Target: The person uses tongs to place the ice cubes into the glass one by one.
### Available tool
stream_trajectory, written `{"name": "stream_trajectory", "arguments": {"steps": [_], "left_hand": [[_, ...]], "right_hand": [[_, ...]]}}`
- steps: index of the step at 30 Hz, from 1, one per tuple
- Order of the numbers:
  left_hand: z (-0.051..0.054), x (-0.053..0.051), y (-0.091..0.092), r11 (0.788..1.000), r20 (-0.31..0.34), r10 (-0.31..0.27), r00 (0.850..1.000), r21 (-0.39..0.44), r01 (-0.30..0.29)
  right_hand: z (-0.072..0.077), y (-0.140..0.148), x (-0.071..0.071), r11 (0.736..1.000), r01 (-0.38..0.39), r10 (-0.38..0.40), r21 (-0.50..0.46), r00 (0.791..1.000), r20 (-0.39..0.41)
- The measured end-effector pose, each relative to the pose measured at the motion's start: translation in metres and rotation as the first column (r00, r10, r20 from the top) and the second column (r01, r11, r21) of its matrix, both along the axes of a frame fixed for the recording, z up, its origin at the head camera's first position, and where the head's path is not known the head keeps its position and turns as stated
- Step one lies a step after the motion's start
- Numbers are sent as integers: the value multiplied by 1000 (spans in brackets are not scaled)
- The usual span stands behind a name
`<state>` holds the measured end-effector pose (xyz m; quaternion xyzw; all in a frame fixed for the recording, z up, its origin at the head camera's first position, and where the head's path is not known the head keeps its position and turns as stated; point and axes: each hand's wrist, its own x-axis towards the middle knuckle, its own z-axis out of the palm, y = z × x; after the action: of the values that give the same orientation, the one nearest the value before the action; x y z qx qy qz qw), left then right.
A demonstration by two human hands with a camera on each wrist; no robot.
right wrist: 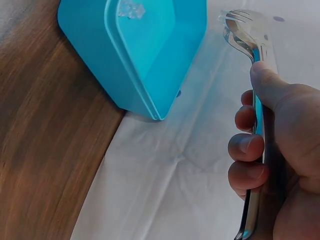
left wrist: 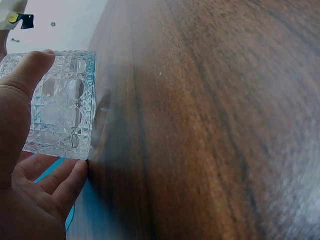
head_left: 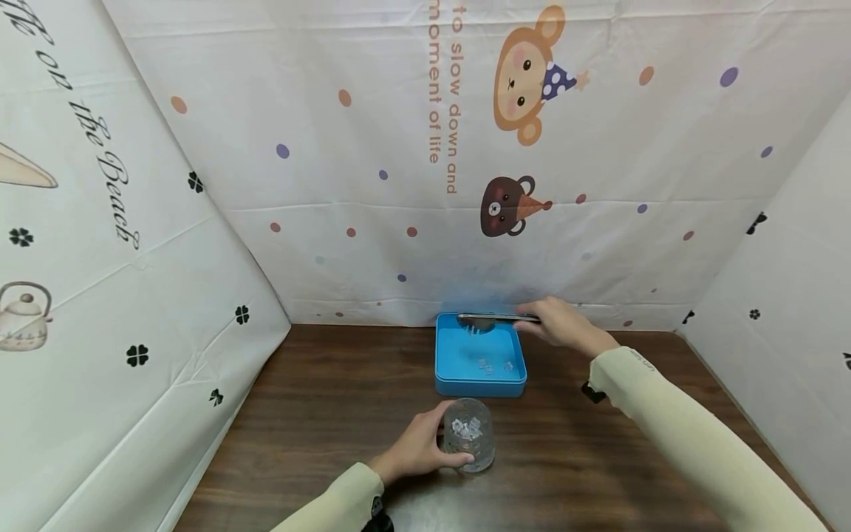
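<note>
My left hand holds a clear cut-glass tumbler upright on the table, thumb on the near side and fingers round the far side. Inside the glass lie several small clear pieces, like ice cubes. In the right wrist view, my right hand grips metal serving tongs, fingers curled round the handles. Their fork-and-spoon tips are close together, with what looks like a clear piece at the end. In the head view, the tips hang over the back of a blue tray, where a few more clear pieces lie.
The tray stands at the back of the dark wooden table, close to a printed white cloth backdrop. More white cloth rises at the left and right sides. The tumbler stands in front of the tray.
</note>
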<state>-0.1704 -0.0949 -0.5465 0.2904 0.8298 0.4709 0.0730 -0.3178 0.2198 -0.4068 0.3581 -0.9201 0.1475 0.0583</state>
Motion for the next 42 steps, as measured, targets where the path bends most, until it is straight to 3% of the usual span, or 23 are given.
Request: {"name": "stream_trajectory", "arguments": {"steps": [11, 26, 35, 42], "left_hand": [[-1, 0, 0, 1000, -22, -7, 1000, 6, 7], [-1, -1, 0, 1000, -4, -6, 1000, 0, 6], [-1, 0, 0, 1000, 2, -9, 1000, 6, 9], [0, 1, 1, 1000, -4, -7, 1000, 11, 8]], "right_hand": [[1, 5, 3, 997, 71, -71, 5, 997, -20], [-1, 12, 7, 999, 52, -52, 7, 999, -6], [6, 13, 27, 1000, -16, 15, -7, 996, -91], [16, 14, 52, 999, -52, 52, 4, 992, -117]]}}
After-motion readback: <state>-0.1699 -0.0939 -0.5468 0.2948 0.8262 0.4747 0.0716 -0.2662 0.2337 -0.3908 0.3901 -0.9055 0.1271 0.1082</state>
